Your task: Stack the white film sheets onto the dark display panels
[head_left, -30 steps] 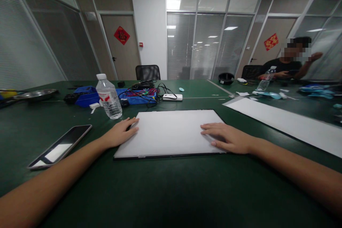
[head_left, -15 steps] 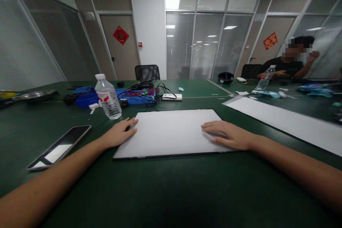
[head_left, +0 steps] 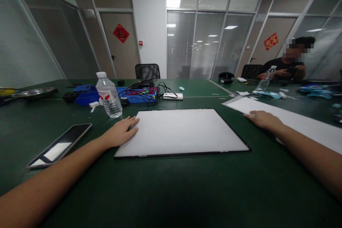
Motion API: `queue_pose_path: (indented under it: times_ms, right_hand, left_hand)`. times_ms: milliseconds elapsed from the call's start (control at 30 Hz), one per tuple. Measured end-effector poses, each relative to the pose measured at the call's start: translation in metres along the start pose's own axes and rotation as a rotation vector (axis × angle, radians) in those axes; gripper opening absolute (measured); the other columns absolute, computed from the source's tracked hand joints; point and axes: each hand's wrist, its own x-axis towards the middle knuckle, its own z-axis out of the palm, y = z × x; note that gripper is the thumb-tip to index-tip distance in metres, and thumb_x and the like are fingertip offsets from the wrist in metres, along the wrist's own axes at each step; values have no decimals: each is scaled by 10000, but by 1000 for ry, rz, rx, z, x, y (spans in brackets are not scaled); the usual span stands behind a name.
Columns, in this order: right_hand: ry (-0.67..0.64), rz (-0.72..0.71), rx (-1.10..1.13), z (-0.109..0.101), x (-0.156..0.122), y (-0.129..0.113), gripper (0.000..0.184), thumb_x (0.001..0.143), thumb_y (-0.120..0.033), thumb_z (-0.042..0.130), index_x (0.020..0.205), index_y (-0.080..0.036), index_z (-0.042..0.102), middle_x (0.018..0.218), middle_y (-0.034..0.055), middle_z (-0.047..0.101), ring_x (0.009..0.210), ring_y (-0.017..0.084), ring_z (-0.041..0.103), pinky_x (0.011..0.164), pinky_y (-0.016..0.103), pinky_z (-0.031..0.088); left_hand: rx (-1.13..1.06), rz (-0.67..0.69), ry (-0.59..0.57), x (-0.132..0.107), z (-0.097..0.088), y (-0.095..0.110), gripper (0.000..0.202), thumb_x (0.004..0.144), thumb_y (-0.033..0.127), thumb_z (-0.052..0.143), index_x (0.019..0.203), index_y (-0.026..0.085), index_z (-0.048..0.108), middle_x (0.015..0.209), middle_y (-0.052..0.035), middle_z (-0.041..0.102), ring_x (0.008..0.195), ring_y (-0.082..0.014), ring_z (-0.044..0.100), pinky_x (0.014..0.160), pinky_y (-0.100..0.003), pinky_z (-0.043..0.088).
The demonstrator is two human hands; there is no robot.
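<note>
A flat white panel [head_left: 181, 131] with a thin black border lies on the dark green table before me. My left hand [head_left: 121, 131] rests at its left edge, fingers and thumb spread, with the fingertips on the white surface. Off to the right, my right hand [head_left: 264, 120] is over the near edge of a long white panel [head_left: 296, 121]. Its fingers point left, loosely bent, and no object shows in them. Whether they touch that panel I cannot tell. A clear plastic bottle [head_left: 109, 96] stands beyond my left hand.
A phone-like tablet [head_left: 61, 146] lies left of my forearm. Behind the bottle are blue bins [head_left: 85, 96], tangled cables [head_left: 146, 91] and a white power strip [head_left: 172, 96]. Across the table at right, a person [head_left: 284, 66] sits near another bottle [head_left: 266, 78].
My right hand has left the bordered panel and moved right, to the long panel's near edge. My left hand stays in place. The seated person's raised hand has come down.
</note>
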Motion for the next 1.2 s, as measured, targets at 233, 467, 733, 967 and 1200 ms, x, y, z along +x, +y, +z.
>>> queue_pose_path:
  times_ms: [233,467,733,967,1200]
  right_hand:
    - [-19,12,-51,-23,-17,-35,587,1019,-480,332,1087,-88,763,1063,307,710,862,389,691,709,484,489]
    - [109,-265,-30,-56,-52,-101,512,1000,-513,366,1073,-205,768,965,145,756,817,309,695,713,411,491]
    - [-118,-745,544,-88,-122,-193,443,1027,-561,481,1073,-257,801,1053,55,783,850,205,715,775,354,566]
    - [-207,-770,835,-93,-131,-200,520,1073,-590,381,1332,-298,725,1416,43,662,1357,255,583,1195,507,426]
    - [80,-556,302,-79,-92,-156,695,1044,-668,306,976,-189,805,1049,133,773,984,335,705,911,538,527]
  left_hand:
    - [-9,2,15,1,2,-1,749,960,577,409,1559,142,522,1633,-130,477,1538,-359,401,1276,-528,306]
    - [-9,16,11,0,2,-2,780,966,590,393,1558,99,519,1640,-162,452,1537,-365,400,1279,-515,302]
    - [-9,3,14,0,1,0,782,956,590,394,1558,106,522,1635,-149,467,1536,-361,405,1279,-507,306]
    - [6,0,-1,0,1,1,788,967,600,376,1569,110,508,1645,-147,455,1544,-355,392,1285,-494,293]
    - [11,3,-12,0,1,0,801,976,602,350,1580,94,487,1655,-159,434,1549,-367,380,1282,-513,294]
